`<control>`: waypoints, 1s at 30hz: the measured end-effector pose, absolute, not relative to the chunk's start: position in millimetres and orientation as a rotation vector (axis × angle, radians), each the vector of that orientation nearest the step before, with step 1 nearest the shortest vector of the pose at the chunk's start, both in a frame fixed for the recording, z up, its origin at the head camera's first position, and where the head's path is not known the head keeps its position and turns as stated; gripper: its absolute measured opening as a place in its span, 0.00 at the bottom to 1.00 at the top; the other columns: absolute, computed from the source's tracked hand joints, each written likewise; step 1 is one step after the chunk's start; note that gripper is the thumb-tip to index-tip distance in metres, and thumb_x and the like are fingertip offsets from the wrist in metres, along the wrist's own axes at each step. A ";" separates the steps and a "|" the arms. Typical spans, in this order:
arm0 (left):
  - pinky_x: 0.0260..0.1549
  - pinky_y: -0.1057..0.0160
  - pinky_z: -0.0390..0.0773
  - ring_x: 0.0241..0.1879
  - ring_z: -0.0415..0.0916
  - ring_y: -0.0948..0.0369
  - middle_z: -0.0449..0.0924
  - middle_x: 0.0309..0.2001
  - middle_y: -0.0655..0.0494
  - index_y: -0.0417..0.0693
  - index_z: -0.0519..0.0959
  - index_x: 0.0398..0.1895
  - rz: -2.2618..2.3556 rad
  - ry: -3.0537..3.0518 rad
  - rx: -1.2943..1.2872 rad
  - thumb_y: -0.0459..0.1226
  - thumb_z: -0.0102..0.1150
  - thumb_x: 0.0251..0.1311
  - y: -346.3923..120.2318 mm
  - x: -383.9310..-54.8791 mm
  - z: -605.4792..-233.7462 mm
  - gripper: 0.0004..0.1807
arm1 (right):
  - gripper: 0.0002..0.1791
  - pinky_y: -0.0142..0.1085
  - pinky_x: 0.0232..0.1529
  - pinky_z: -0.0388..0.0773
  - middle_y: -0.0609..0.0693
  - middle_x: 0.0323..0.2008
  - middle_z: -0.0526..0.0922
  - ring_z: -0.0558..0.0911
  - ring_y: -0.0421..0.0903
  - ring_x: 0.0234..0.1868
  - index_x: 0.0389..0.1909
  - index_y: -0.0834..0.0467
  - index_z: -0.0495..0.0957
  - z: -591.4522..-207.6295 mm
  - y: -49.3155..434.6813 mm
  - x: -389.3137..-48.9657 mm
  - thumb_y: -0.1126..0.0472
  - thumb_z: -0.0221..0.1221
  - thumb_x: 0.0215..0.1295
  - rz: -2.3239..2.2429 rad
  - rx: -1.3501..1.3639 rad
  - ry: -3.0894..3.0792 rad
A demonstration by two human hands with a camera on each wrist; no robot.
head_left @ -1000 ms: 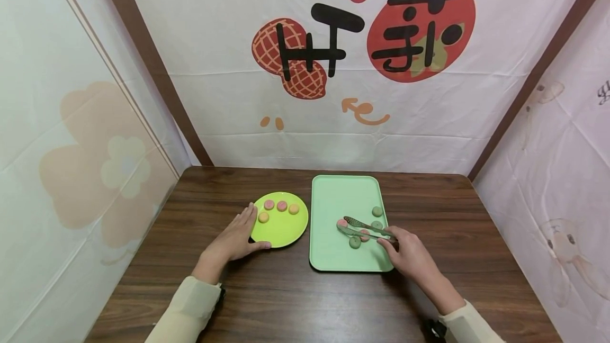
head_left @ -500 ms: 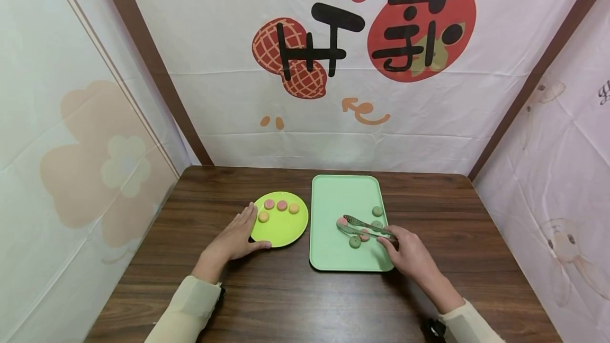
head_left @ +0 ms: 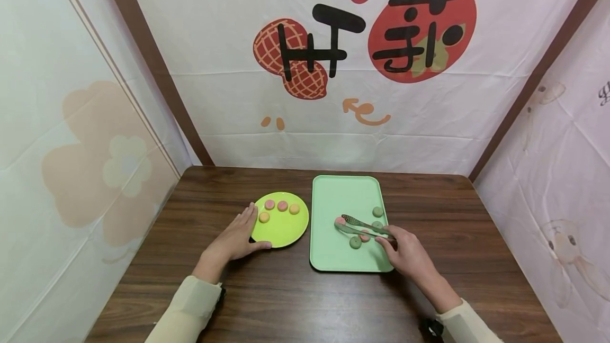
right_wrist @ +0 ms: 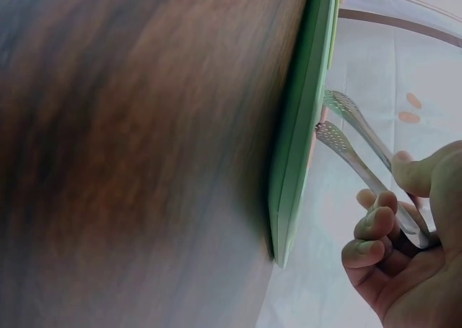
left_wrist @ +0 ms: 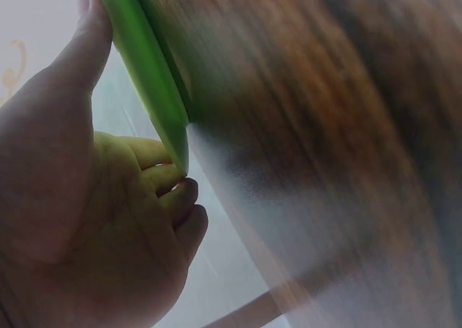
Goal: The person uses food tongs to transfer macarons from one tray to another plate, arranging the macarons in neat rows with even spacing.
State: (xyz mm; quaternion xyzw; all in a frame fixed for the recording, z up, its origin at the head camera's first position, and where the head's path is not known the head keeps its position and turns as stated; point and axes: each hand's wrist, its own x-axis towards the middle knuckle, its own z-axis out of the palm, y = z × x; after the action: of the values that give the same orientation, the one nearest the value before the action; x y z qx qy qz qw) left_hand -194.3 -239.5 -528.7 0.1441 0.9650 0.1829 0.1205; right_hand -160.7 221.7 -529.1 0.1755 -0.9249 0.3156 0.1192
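My right hand (head_left: 407, 250) grips metal tongs (head_left: 364, 224) between thumb and fingers over a pale green tray (head_left: 333, 258). The tips of the tongs, slightly spread, sit either side of a pink macaron (head_left: 340, 220) on the tray; in the right wrist view the perforated tong ends (right_wrist: 334, 134) reach the tray's rim line. Another pink macaron (head_left: 364, 236) lies partly under the tongs, beside a green macaron (head_left: 355, 242). On the left, my left hand (head_left: 233, 240) rests against a lime-green plate (head_left: 283, 233), with fingers extended along its left rim and thumb at its near rim.
Two pink macarons (head_left: 283, 206) and two yellow macarons (head_left: 294, 209) lie on the plate. Further green macarons (head_left: 378, 211) lie near the tray's right edge. Plate and tray stand close together on a dark wooden table (head_left: 286, 300), with a printed cloth (head_left: 229, 120) hanging behind.
The tong tips and the pink macaron between them have shifted slightly left and away from me on the tray. The left hand and plate have stayed put.
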 end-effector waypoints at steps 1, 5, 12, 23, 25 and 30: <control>0.83 0.40 0.48 0.86 0.40 0.39 0.38 0.86 0.32 0.28 0.42 0.85 0.536 2.818 0.419 0.65 0.65 0.68 -239.5 -194.3 -529.0 0.66 | 0.14 0.34 0.30 0.79 0.48 0.35 0.88 0.78 0.35 0.30 0.51 0.64 0.87 -529.9 221.3 -160.8 0.62 0.72 0.70 0.920 0.515 -2.695; 0.83 0.40 0.48 0.86 0.40 0.39 0.38 0.86 0.32 0.28 0.42 0.85 0.534 2.821 0.421 0.66 0.65 0.68 -240.1 -194.8 -530.8 0.66 | 0.14 0.37 0.33 0.82 0.50 0.38 0.89 0.81 0.36 0.32 0.52 0.64 0.87 -532.6 219.3 -161.7 0.62 0.73 0.70 0.914 0.521 -2.671; 0.83 0.40 0.48 0.86 0.40 0.39 0.38 0.86 0.32 0.29 0.43 0.85 0.534 2.824 0.429 0.65 0.65 0.68 -240.7 -195.2 -530.6 0.66 | 0.15 0.39 0.34 0.84 0.53 0.41 0.90 0.84 0.40 0.34 0.53 0.64 0.87 -532.6 215.8 -163.2 0.61 0.72 0.71 0.937 0.531 -2.653; 0.83 0.40 0.48 0.85 0.41 0.39 0.39 0.86 0.31 0.28 0.44 0.85 0.536 2.825 0.440 0.65 0.65 0.68 -241.0 -194.7 -529.8 0.65 | 0.15 0.52 0.45 0.88 0.58 0.46 0.91 0.90 0.54 0.45 0.52 0.65 0.87 -535.6 206.7 -167.6 0.63 0.74 0.68 0.926 0.583 -2.596; 0.83 0.40 0.48 0.85 0.41 0.39 0.39 0.86 0.31 0.28 0.44 0.85 0.538 2.825 0.437 0.65 0.65 0.68 -241.0 -194.7 -529.8 0.65 | 0.14 0.51 0.44 0.88 0.56 0.45 0.90 0.90 0.53 0.44 0.50 0.64 0.87 -536.6 204.8 -168.7 0.62 0.74 0.69 0.923 0.595 -2.591; 0.83 0.40 0.48 0.86 0.41 0.39 0.39 0.86 0.31 0.28 0.44 0.85 0.537 2.826 0.435 0.65 0.65 0.68 -241.0 -195.0 -530.6 0.65 | 0.11 0.51 0.42 0.88 0.56 0.42 0.90 0.90 0.52 0.43 0.49 0.63 0.86 -536.4 200.8 -170.4 0.63 0.72 0.70 0.933 0.613 -2.583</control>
State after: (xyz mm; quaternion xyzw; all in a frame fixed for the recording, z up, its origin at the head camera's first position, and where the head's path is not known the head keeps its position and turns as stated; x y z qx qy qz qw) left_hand -195.0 -241.0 -530.6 0.1486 0.9648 0.1833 0.1159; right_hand -170.4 200.8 -536.4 0.2150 -0.9055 0.3273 0.1632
